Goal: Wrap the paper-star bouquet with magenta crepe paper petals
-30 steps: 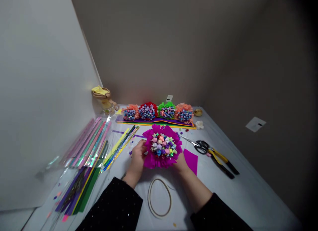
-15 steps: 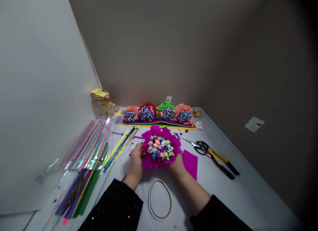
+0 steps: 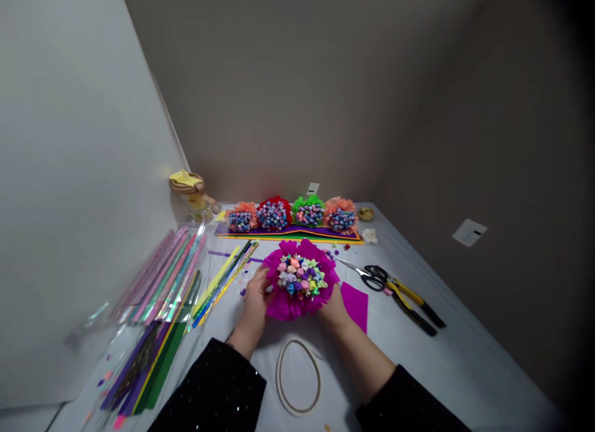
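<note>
Between my hands is a bouquet of small folded paper stars [image 3: 301,275], pink, lilac, blue, green and yellow, ringed by a ruffled magenta paper wrap [image 3: 284,308]. My left hand [image 3: 255,295] grips the wrap's left side, its fingertips partly behind the paper. On the other side my right hand [image 3: 333,308] holds it from below, most fingers hidden under the ruffle. A flat magenta paper piece [image 3: 357,307] lies just right of my right wrist. Below the bouquet, a roll of white tape [image 3: 279,376] rests on the table.
Scissors [image 3: 367,274] and yellow-handled pliers [image 3: 413,305] lie at right. Several finished bouquets [image 3: 273,214] line the back on stacked coloured sheets [image 3: 288,235]. Paper strips [image 3: 160,271] in clear sleeves cover the left side. A bear-shaped container [image 3: 193,193] stands back left, by the wall.
The bouquet has tilted slightly in my hands, and its ruffle sits a little differently. The view has shifted slightly; nothing has been let go.
</note>
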`<state>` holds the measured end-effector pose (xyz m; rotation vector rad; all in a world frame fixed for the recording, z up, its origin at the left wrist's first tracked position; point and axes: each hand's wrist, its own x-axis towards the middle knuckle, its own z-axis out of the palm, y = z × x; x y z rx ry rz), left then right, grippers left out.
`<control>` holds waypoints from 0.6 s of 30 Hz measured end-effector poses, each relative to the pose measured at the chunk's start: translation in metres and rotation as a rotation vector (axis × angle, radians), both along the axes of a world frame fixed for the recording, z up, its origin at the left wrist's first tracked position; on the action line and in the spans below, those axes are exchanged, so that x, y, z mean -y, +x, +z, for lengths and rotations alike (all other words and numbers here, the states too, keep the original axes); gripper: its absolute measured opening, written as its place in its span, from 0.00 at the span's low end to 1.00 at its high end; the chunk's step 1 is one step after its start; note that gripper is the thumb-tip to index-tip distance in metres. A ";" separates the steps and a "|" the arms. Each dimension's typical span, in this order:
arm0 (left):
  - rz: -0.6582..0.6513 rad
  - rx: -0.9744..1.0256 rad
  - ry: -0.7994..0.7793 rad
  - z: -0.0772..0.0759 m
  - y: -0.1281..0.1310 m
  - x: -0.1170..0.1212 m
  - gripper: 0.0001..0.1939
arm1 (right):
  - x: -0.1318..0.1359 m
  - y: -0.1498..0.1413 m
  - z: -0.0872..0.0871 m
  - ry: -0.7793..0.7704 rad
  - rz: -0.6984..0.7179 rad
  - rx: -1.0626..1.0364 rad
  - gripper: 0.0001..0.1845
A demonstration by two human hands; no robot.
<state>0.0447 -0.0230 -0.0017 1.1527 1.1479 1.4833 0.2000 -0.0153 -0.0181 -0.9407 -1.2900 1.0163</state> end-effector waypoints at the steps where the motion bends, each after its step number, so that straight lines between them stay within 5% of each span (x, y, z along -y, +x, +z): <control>1: -0.010 -0.021 0.009 -0.002 -0.001 -0.001 0.07 | 0.000 0.000 0.002 -0.003 -0.017 0.007 0.28; 6: -0.066 -0.005 -0.052 -0.012 -0.001 -0.005 0.07 | -0.003 0.003 0.006 -0.033 0.028 0.086 0.29; 18: -0.101 -0.020 -0.056 -0.011 0.005 -0.006 0.13 | -0.014 0.021 -0.024 -0.015 0.160 0.160 0.32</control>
